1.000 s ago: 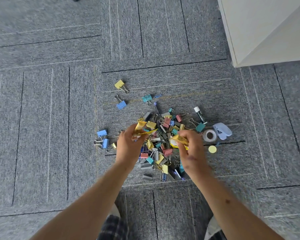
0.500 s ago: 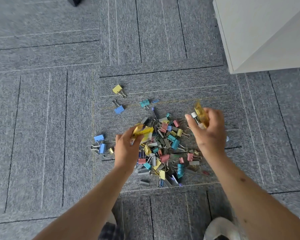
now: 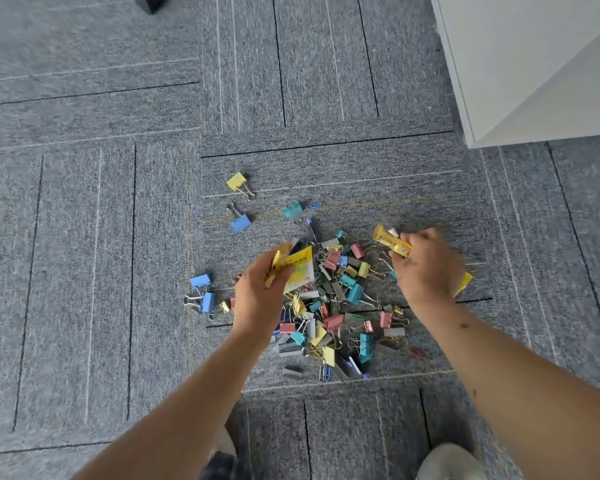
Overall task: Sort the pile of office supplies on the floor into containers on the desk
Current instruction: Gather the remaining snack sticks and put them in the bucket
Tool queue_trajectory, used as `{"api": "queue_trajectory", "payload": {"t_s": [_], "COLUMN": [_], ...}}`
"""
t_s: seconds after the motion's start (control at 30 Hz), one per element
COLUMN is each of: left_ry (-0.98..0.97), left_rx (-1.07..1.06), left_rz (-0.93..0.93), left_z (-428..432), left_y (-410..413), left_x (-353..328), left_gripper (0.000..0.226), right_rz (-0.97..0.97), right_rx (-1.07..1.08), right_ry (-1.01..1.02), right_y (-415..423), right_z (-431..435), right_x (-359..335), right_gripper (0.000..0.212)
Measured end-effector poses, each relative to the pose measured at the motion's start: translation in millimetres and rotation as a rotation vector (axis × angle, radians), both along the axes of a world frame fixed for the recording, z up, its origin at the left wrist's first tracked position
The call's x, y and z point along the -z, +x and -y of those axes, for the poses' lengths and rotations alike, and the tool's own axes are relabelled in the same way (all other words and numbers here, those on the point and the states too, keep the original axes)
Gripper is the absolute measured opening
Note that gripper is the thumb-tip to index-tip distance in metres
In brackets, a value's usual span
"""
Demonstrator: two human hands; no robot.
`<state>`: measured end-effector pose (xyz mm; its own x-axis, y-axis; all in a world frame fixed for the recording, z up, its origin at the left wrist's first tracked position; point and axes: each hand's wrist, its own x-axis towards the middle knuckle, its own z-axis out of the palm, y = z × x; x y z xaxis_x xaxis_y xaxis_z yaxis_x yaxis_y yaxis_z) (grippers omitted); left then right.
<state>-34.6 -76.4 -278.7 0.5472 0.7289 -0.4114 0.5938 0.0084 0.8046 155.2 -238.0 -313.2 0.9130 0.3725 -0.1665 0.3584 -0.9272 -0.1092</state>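
A pile of coloured binder clips and paper clips (image 3: 340,306) lies on the grey carpet in front of me. My left hand (image 3: 257,296) hovers over the pile's left side and grips yellow packets (image 3: 298,268). My right hand (image 3: 426,268) is at the pile's upper right and pinches another yellow packet (image 3: 392,242). A further bit of yellow (image 3: 465,282) pokes out behind that hand. The items under my right hand are hidden.
Loose clips lie apart from the pile: a yellow one (image 3: 238,183), a blue one (image 3: 239,223), a teal one (image 3: 293,211) and blue ones (image 3: 201,292) at the left. A white desk panel (image 3: 534,64) stands at the upper right. My knees show at the bottom edge.
My right hand has lifted a yellow packet out of the pile's middle and carried it up and to the right. My left hand has stayed over the pile's left side with its packets.
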Motion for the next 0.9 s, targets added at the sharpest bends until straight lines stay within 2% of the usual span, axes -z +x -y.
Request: {"api": "queue_trajectory", "payload": {"t_s": [0.2, 0.3, 0.5, 0.6, 0.7, 0.83, 0.9], "left_ry": [-0.056, -0.056, -0.083, -0.082, -0.053, -0.017, 0.022], "left_rx": [-0.011, 0.004, 0.036, 0.069, 0.098, 0.121, 0.119], "left_rz": [0.017, 0.025, 0.080, 0.114, 0.192, 0.308, 0.379], "left_z": [0.5, -2.3, -13.8, -20.8, -28.5, -34.4, -36.6], "left_y": [1.0, 1.6, 10.3, 14.6, 22.2, 32.7, 39.1], "left_x": [-4.4, -12.4, -47.0, -78.4, -124.2, -207.5, -257.9], "left_gripper": [0.040, 0.042, 0.047, 0.049, 0.049, 0.044, 0.045], "right_rz": [0.004, 0.006, -0.023, -0.100, -0.207, -0.292, -0.268], "right_rx": [0.050, 0.030, -0.025, -0.083, -0.046, 0.006, -0.012], "right_ry": [0.160, 0.313, 0.490, 0.668, 0.859, 1.048, 1.132], "right_y": [-3.4, -9.2, -26.9, -32.6, -29.6, -25.7, -22.2], "right_z": [0.3, 4.3, 3.2, -3.5, -15.1, -34.3, -44.3], "right_x": [1.0, -11.9, -62.7, -103.8, -161.3, -259.9, -315.1], "right_gripper": [0.023, 0.022, 0.028, 0.025, 0.012, 0.008, 0.009]}}
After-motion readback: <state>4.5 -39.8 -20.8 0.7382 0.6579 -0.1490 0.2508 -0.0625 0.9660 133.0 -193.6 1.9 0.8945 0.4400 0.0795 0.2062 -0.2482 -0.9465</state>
